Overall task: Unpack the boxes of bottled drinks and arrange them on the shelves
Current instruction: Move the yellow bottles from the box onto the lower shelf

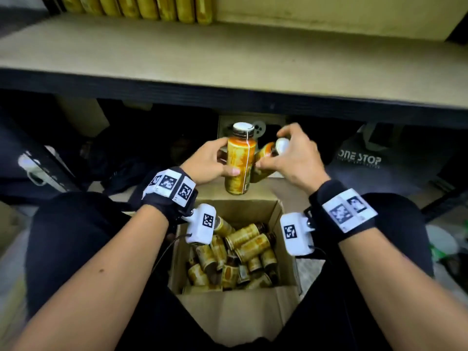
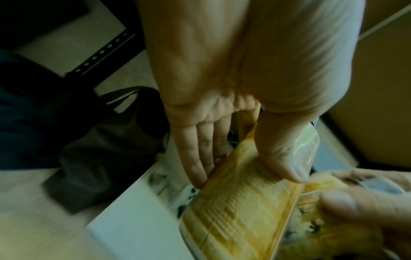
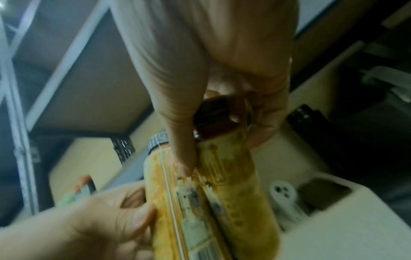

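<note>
My left hand (image 1: 215, 159) grips an upright bottle (image 1: 240, 160) with a yellow label and a white cap, thumb in front and fingers behind. My right hand (image 1: 288, 150) holds a second yellow bottle (image 1: 266, 154) by its neck and cap, tilted so that it leans against the first. Both hang just above the far edge of an open cardboard box (image 1: 277, 211), which holds several more bottles (image 1: 243, 252) lying loose. In the left wrist view my thumb and fingers (image 2: 195, 158) lie along the label (image 2: 240, 202). The right wrist view shows both bottles (image 3: 240, 193) side by side.
A beige shelf board (image 1: 228, 51) with a black front edge (image 1: 228, 91) runs across above the hands. A row of yellow bottles (image 1: 141, 7) stands at its back left. Under it lie a black "ONE STOP" bag (image 1: 359, 160) and a dark bag (image 1: 121, 173). My knees flank the box.
</note>
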